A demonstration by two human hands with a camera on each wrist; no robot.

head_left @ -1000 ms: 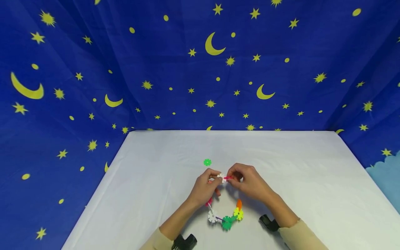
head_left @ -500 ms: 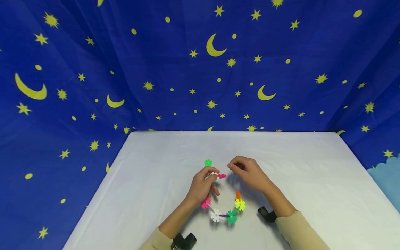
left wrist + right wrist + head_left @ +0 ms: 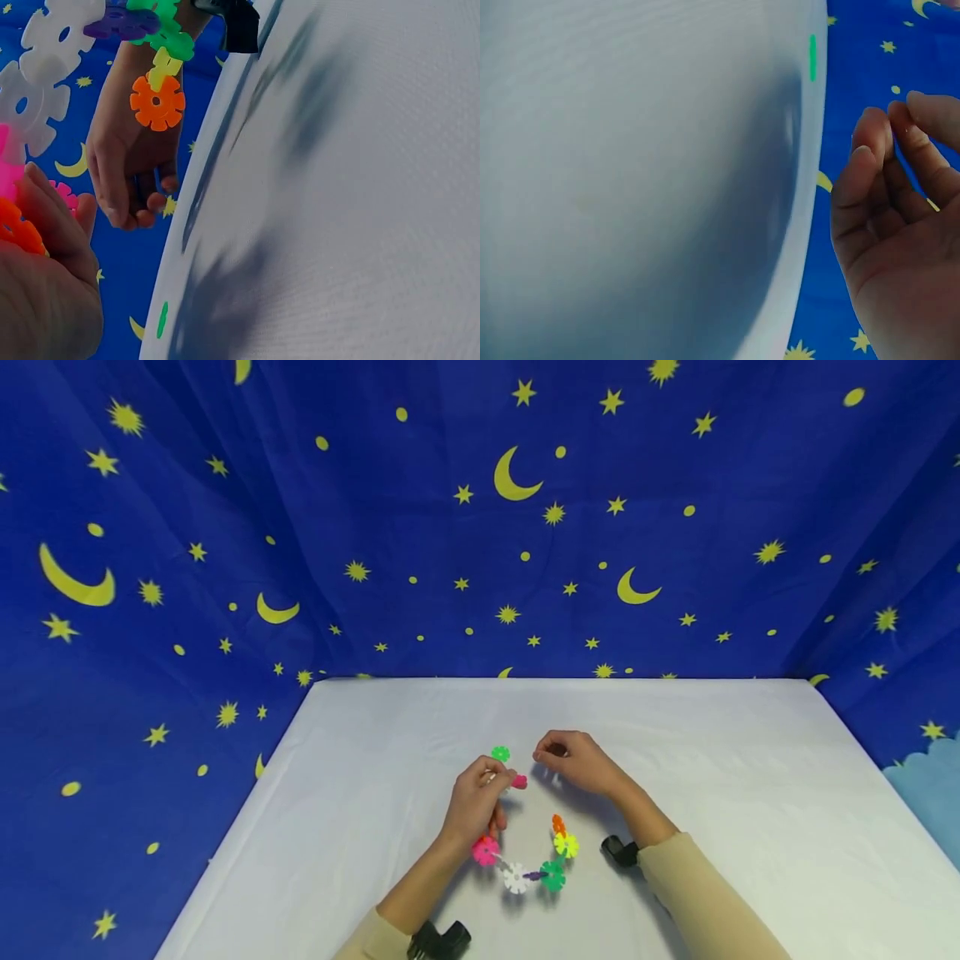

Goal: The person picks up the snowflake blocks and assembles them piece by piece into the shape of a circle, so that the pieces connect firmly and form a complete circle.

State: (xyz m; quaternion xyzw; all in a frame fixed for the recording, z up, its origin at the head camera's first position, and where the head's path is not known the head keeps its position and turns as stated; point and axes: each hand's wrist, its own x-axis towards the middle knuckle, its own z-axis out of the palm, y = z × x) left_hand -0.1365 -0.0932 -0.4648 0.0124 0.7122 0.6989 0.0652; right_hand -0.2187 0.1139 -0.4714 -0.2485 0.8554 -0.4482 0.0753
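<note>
My left hand (image 3: pixel 471 806) pinches one end of a chain of interlocking flower-shaped plastic discs, where a pink disc (image 3: pixel 519 782) sticks out past the fingertips. The rest of the chain hangs below in a curve: another pink disc (image 3: pixel 486 851), a white disc (image 3: pixel 516 878), a purple one seen edge-on, a green disc (image 3: pixel 553 875), a yellow disc (image 3: pixel 566 845) and an orange disc (image 3: pixel 157 103) at the free end. Part of the chain is hidden behind the left hand. My right hand (image 3: pixel 573 762) is raised over the table, fingers loosely bent, holding nothing.
A loose bright green disc (image 3: pixel 501 753) lies on the white table (image 3: pixel 675 727), just beyond the left hand. Black wrist devices (image 3: pixel 621 852) sit by both forearms. A blue curtain (image 3: pixel 420 527) with moons and stars stands behind the table.
The right hand has let go of the pink disc at the chain's end and moved away, up and slightly left. The left hand has shifted left with the chain.
</note>
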